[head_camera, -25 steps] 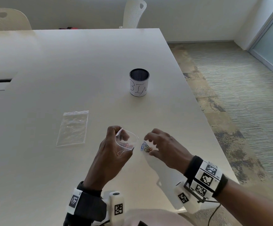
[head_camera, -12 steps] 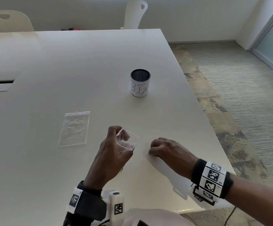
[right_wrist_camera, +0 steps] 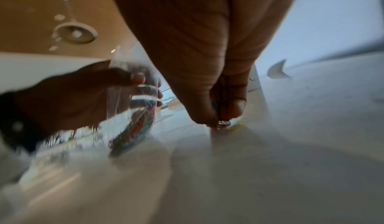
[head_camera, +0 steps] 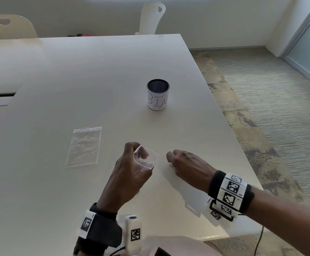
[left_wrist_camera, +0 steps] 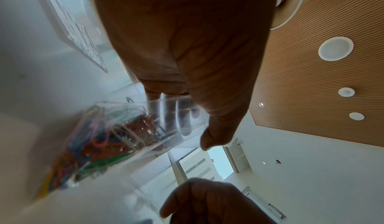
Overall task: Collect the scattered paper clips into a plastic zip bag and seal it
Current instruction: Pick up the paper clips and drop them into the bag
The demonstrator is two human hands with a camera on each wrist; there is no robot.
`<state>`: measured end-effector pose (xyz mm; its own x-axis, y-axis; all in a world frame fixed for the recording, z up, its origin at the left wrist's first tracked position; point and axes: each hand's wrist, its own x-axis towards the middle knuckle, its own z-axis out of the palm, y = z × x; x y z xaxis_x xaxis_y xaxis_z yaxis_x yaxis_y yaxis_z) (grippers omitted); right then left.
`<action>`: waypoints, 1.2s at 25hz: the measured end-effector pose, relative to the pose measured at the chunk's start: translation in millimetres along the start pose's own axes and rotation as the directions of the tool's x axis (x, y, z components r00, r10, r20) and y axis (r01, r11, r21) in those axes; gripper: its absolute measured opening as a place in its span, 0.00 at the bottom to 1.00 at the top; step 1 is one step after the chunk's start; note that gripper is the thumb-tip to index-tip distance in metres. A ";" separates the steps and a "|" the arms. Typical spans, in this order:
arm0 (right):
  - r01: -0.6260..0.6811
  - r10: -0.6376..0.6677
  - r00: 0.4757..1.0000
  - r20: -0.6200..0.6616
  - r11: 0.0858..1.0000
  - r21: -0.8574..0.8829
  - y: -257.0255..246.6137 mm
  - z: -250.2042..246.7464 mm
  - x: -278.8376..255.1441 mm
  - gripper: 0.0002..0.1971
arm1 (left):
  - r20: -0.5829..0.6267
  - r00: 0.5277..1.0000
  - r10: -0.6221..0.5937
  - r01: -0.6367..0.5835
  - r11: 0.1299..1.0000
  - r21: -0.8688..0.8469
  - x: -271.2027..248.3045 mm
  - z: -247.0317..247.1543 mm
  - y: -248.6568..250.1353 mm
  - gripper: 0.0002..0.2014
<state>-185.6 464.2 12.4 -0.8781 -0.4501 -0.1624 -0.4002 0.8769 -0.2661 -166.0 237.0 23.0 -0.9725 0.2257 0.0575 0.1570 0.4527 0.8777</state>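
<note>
My left hand (head_camera: pixel 132 169) holds a clear zip bag (head_camera: pixel 146 159) with its mouth spread open, just above the white table (head_camera: pixel 76 80). Several coloured paper clips (left_wrist_camera: pixel 99 138) lie in the bag's bottom (right_wrist_camera: pixel 135 125). Just right of the bag, my right hand (head_camera: pixel 183 163) rests knuckles-up on the table. Its thumb and fingertips pinch a few paper clips (right_wrist_camera: pixel 223 122) against the tabletop. A yellowish clip (right_wrist_camera: pixel 235 126) lies beside them. From the head view the clips under the right hand are hidden.
A second, flat clear zip bag (head_camera: pixel 85 145) lies on the table left of my hands. A black mesh cup with a white label (head_camera: pixel 158 95) stands further back. The table's right edge (head_camera: pixel 230 130) runs close to my right arm. White chairs (head_camera: pixel 152 17) stand beyond.
My right hand has closed down over the clips that showed between the hands a second ago, covering them. The left hand has kept the bag open in nearly the same spot.
</note>
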 end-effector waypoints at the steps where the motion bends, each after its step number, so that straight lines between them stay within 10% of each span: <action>1: -0.012 0.012 1.000 -0.001 0.999 0.044 1.4 -0.6 1.4 0.08 | 0.002 1.000 0.002 -0.002 1.000 -0.001 0.1 -0.1 0.0 0.22; 10: -0.127 0.186 0.980 -0.077 0.869 0.478 25.0 -35.6 7.3 0.03 | 0.003 1.000 -0.005 0.005 1.000 0.012 -0.4 -3.2 -0.3 0.22; 16: 0.116 0.098 0.969 -0.226 0.627 0.771 -27.7 -81.1 -1.3 0.03 | 0.002 1.000 0.000 0.000 1.000 0.021 -0.3 -0.9 -0.3 0.23; 23: 0.229 -0.075 0.956 -0.285 0.796 0.560 -62.5 -78.0 12.8 0.02 | -0.007 0.999 -0.043 0.043 0.998 0.041 0.0 -2.2 1.4 0.24; 30: -0.047 0.161 0.954 -0.255 0.914 0.403 7.3 -65.1 4.3 0.03 | 0.000 1.000 -0.024 0.024 1.000 -0.013 -1.4 -6.4 -0.7 0.22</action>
<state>-209.4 479.6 71.7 -0.9685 -0.2450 0.0444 -0.2193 0.7545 -0.6186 -165.8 230.9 25.3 -0.9759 0.2150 0.0363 0.1313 0.4466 0.8851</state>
